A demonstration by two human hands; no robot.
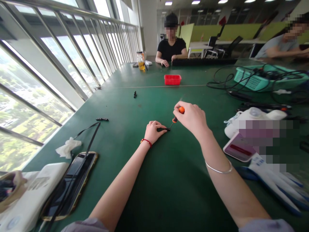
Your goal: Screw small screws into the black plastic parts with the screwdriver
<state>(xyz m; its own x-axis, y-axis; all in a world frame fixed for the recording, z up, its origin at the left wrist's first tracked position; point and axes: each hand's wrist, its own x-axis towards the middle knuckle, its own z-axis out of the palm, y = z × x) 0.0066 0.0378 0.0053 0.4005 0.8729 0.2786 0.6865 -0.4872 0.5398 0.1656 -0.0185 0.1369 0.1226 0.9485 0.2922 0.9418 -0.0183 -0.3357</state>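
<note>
Low on the green table (135,141), my left hand (154,131) pinches a small black part (166,129), whose exact kind I cannot make out. Above and to the right, my right hand (191,116) is closed around an orange and black screwdriver (174,119). Its thin shaft slants down to the left, and the tip meets or nearly meets the black part's right end. My fingers cover much of the part and most of the handle. Another small black piece (135,94) lies farther back, and a thin black piece (102,119) sits to the left.
A red tray (172,80) stands mid-table, with a person (172,46) seated beyond. On the right are a teal basket (248,78) with cables, a white bottle (251,117) and gloves (272,180). A phone (72,183) lies left, near the railing (72,29).
</note>
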